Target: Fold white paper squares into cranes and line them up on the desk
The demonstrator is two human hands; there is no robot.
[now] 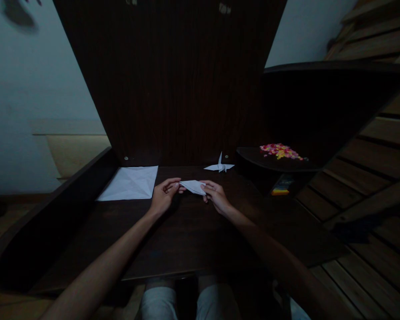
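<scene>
Between my two hands, just above the dark desk [173, 235], is a piece of folded white paper [192, 186] with stacked layers and a pointed left end. My left hand [166, 193] pinches that narrow end between thumb and fingers. At the wider right end, my right hand [216, 195] grips the paper, thumb on the near face. A finished white paper crane [220, 167] stands behind my right hand, wings spread. To the left lies a creased white paper sheet [131, 182], flat on the desk.
On a small corner shelf [253, 155] at right sits a heap of pink, red and yellow bits [282, 151]. A yellow-orange object [280, 192] is beneath it. A tall dark panel [180, 89] backs the desk, and a raised side board [53, 213] edges its left.
</scene>
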